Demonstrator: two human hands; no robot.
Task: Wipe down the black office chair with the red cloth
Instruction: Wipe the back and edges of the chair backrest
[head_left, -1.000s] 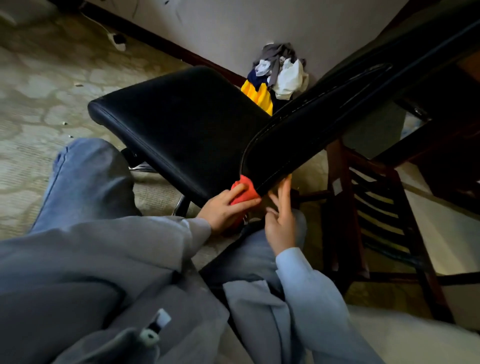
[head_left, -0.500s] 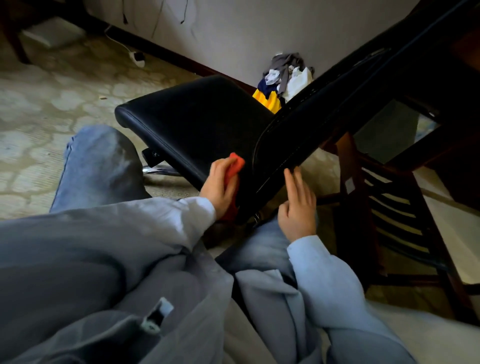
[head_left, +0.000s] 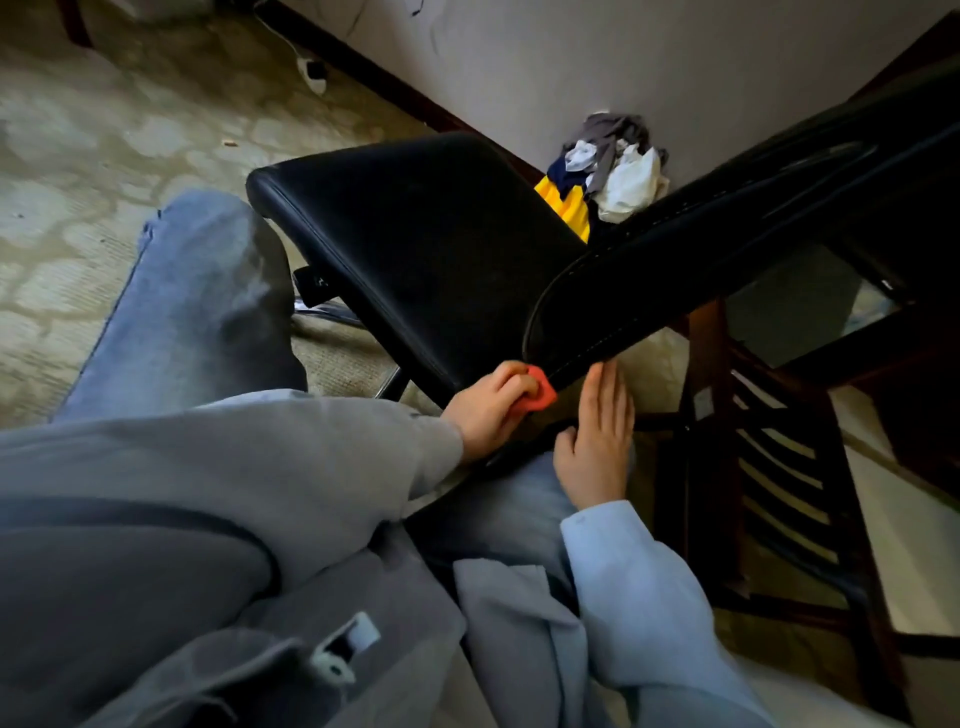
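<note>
The black office chair (head_left: 441, 249) stands in front of me, its padded seat towards me and its backrest (head_left: 701, 260) slanting up to the right. My left hand (head_left: 488, 410) is closed on the red cloth (head_left: 537, 397), of which only a small bunch shows past the fingers. The cloth presses against the near corner where seat and backrest meet. My right hand (head_left: 597, 436) lies flat with fingers straight, fingertips touching the lower edge of the backrest, holding nothing.
A dark wooden chair (head_left: 769, 467) with slats stands close on the right. A pile of clothes (head_left: 608, 171), yellow, white and grey, lies against the wall behind the seat. My knees in jeans (head_left: 192, 296) flank the chair. Patterned floor stretches to the left.
My left hand slid the cloth from the side of the seat back down to the corner under the backrest. My right hand stayed by the backrest's lower edge. The view shifted slightly.
</note>
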